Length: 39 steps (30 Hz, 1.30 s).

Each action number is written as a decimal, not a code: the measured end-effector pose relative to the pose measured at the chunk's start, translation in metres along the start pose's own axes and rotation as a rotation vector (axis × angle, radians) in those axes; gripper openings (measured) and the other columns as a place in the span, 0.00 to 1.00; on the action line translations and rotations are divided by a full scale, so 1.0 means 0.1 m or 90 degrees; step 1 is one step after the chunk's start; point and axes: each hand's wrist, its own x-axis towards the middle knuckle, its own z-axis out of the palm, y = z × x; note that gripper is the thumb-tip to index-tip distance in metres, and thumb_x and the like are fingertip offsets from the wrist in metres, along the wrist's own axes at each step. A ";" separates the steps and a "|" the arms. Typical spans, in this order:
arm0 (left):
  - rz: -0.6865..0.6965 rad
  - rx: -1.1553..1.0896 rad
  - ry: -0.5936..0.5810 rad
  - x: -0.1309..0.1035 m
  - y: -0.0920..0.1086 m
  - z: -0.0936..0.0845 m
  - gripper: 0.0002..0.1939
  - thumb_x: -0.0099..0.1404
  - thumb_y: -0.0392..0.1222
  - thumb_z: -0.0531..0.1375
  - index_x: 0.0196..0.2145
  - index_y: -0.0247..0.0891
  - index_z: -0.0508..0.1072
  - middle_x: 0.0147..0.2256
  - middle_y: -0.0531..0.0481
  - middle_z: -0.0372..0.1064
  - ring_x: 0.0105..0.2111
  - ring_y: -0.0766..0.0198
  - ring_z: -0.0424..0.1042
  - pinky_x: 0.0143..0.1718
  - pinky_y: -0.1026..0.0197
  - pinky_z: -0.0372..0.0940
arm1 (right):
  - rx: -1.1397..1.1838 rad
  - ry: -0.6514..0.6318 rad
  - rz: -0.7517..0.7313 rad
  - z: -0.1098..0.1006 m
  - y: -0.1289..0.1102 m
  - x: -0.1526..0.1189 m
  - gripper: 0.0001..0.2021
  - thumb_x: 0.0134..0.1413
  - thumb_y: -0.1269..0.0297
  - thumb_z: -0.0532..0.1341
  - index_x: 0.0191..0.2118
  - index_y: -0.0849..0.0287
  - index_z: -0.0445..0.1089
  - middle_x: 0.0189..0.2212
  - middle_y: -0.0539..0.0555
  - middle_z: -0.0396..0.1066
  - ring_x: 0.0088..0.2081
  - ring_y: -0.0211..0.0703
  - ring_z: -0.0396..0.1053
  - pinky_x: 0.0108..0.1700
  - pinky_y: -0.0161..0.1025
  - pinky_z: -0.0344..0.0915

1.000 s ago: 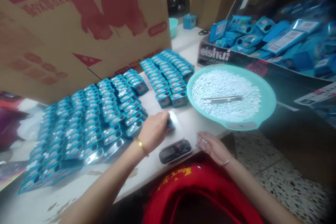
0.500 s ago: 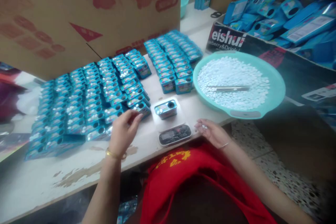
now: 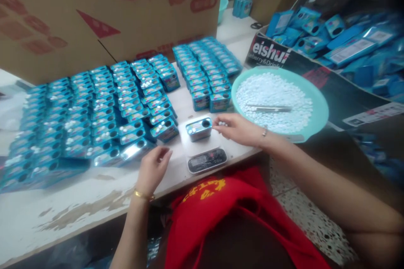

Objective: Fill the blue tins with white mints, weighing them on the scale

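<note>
Item: small blue tin (image 3: pixel 198 128), rectangular, with a round hole in its top face. It stands alone on the pale platform of a digital scale (image 3: pixel 206 159), whose dark display panel faces the person at the near edge of the tabletop (image 3: pixel 94 201).

Right hand (image 3: pixel 240 129): just beside the tin's right end, fingertips (image 3: pixel 217 124) pinched around a few small white tablets (image 3: pixel 222 123); grip clenched on them, close to the tin's hole. Thin bracelet at the wrist.

Left hand (image 3: pixel 153 169): resting on the tabletop left of the scale, fingers loosely curled, grip released and holding nothing. Gold bangle (image 3: pixel 142 195) at the wrist. Nearest to it lie shiny tins (image 3: pixel 132 151) at the near edge of the big block.

Stock, left: large block of blue tins (image 3: pixel 91 109) laid in close rows, many showing white tablets through their holes.

Stock, centre: smaller block of blue tins (image 3: pixel 206 71) standing in rows between the large block and the basin.

Basin: turquoise plastic basin (image 3: pixel 320 111) at the tabletop's right edge, filled with white tablets, a metal tool (image 3: pixel 268 109) lying on top.

Background: large brown cardboard box (image 3: pixel 110 12) with red print behind the rows; open carton (image 3: pixel 331 71) of loose blue tins to the right.

Foreground: red garment (image 3: pixel 221 218) on the person.
</note>
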 end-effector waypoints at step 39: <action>-0.011 -0.028 -0.043 -0.05 -0.11 0.20 0.14 0.64 0.51 0.52 0.34 0.39 0.71 0.33 0.48 0.72 0.29 0.65 0.68 0.33 0.63 0.64 | -0.381 0.100 0.286 -0.90 1.42 -0.14 0.01 0.42 0.68 0.63 0.26 0.58 0.72 0.27 0.53 0.72 0.32 0.46 0.69 0.38 0.41 0.63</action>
